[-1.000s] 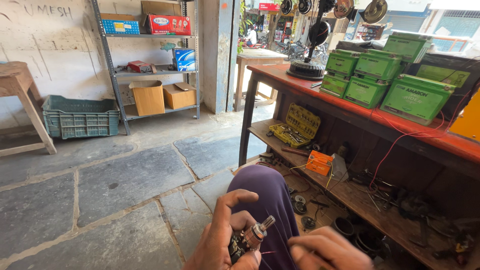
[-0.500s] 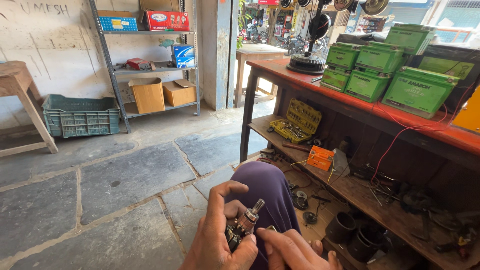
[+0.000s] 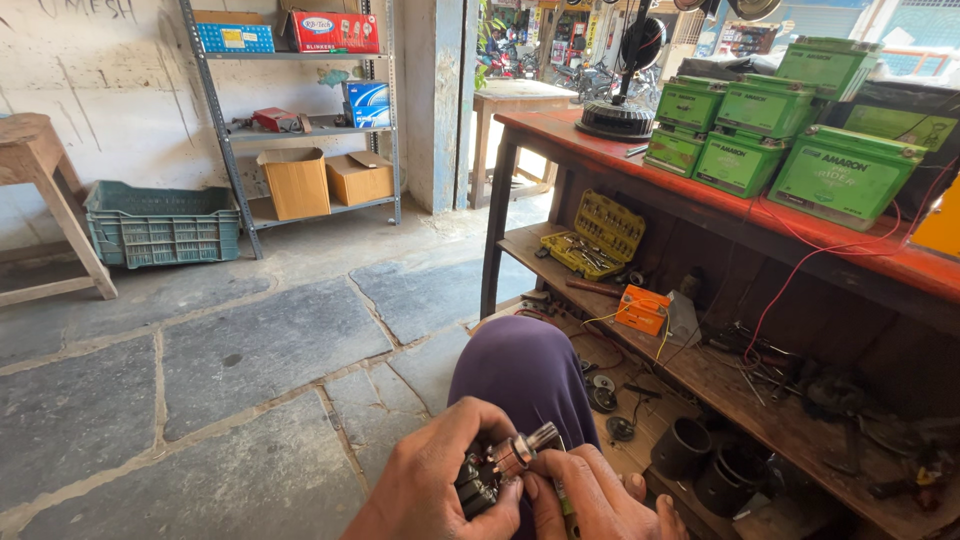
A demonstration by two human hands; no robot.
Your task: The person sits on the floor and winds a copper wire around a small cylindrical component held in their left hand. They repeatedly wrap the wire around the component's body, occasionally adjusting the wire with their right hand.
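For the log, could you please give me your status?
Left hand grips small motor armature. Right hand touches it, holding thin tool. Nothing in the way.

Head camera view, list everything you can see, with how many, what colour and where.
small motor armature: one, dark core with copper end and metal shaft, held in both hands
battery boxes: about six, green, on the red bench top
bench: one, red top, dark frame, right
fan: one, black, on the bench's far end
socket set case: one, yellow, open, on the lower shelf
small box: one, orange, on the lower shelf
crate: one, green, floor by the wall
cardboard boxes: two, brown, on the metal rack
stool: one, wooden, far left
knee: purple cloth, centre
left hand: grips the armature
right hand: fingers at the armature
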